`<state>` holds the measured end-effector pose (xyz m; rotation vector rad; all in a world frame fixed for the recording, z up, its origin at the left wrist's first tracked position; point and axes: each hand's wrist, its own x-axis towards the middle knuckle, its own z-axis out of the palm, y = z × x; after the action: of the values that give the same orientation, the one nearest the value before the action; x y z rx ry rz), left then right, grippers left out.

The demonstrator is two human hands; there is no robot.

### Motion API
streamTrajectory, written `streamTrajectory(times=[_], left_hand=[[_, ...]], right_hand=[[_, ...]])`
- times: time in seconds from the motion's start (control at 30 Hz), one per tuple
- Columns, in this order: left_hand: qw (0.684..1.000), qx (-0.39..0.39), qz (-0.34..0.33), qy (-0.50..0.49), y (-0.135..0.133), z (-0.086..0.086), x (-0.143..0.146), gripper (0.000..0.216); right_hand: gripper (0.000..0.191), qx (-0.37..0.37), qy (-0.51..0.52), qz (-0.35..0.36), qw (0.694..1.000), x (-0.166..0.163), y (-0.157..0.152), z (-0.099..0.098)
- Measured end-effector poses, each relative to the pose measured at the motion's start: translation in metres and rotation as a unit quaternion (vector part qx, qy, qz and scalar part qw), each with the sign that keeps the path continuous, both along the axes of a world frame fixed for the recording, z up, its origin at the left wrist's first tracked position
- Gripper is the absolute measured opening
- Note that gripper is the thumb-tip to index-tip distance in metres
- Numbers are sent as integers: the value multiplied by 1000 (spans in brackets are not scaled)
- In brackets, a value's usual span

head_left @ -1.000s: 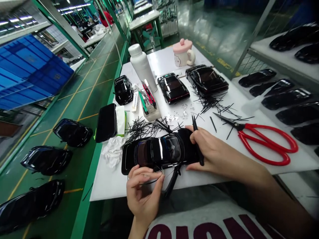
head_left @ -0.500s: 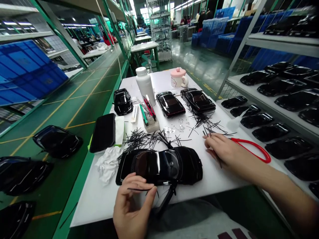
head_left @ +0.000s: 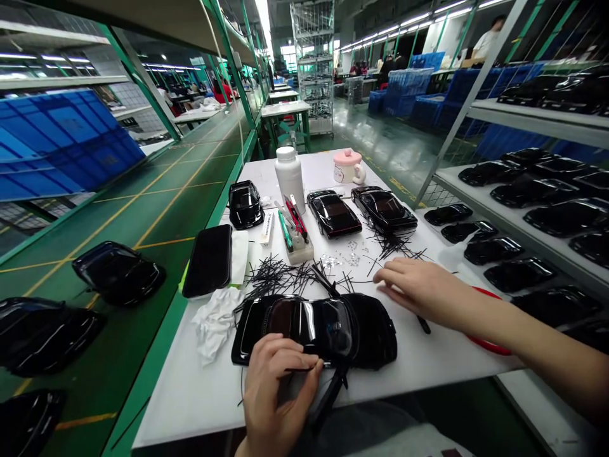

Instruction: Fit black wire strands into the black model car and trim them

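Note:
A glossy black model car (head_left: 304, 327) lies lengthwise in front of me on the white table. My left hand (head_left: 280, 384) is at its near side, thumb and fingertips pinched together on a thin black strip (head_left: 301, 370), mostly hidden by the fingers. Right of the car, my right hand (head_left: 416, 285) hovers low or rests over the table with fingers stretched forward. From beneath its palm pokes the end of a slim dark tool (head_left: 424, 325); the rest is hidden. Black ties or tapes (head_left: 332, 390) stick out from the car's near side.
Loose black strips (head_left: 271, 276) lie behind the car. Beyond are a tool holder (head_left: 301, 251), a white bottle (head_left: 289, 178), a pink-lidded mug (head_left: 347, 166) and more model cars (head_left: 333, 214). Crumpled tissue (head_left: 216, 324) and a phone (head_left: 208, 260) sit left; a red loop (head_left: 490, 346) lies right.
My left hand has brought the strip rightward, against the car's near side. My right hand has flattened from its grip on the dark tool, which now mostly lies out of sight under it.

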<state>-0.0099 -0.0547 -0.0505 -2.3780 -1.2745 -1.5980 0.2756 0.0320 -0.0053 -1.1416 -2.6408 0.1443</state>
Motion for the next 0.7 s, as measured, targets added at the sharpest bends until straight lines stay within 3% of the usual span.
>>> streamTrajectory(times=[0.03,0.13,0.2,0.37,0.53,0.6,0.67,0.7], left_hand=[[1000,-1,1,2,0,0,0,25],[1000,-7,-2,8,-2,0,0,26],[1000,-11,-4,9,-2,0,0,26],[999,-23,-33,-9,0,2,2,26],[998,-24,-49,-31,2,4,3,26],[998,-17,-44,-31,3,4,4,25],[999,-14,-38,-31,3,4,5,24],[999,-14,-35,-33,2,3,6,24]], right_hand=[[21,-21,11,24,999,-7,-5,1],[88,-62,17,76,995,-26,-25,-3],[105,-63,0,69,996,-31,-34,-13],[92,-90,13,68,994,-27,-33,-32],[88,-117,9,117,986,-15,-6,-14],[60,-122,-3,108,987,-15,14,-7],[27,-100,-21,50,994,-20,37,-7],[25,-87,-32,21,995,-24,48,-8]])
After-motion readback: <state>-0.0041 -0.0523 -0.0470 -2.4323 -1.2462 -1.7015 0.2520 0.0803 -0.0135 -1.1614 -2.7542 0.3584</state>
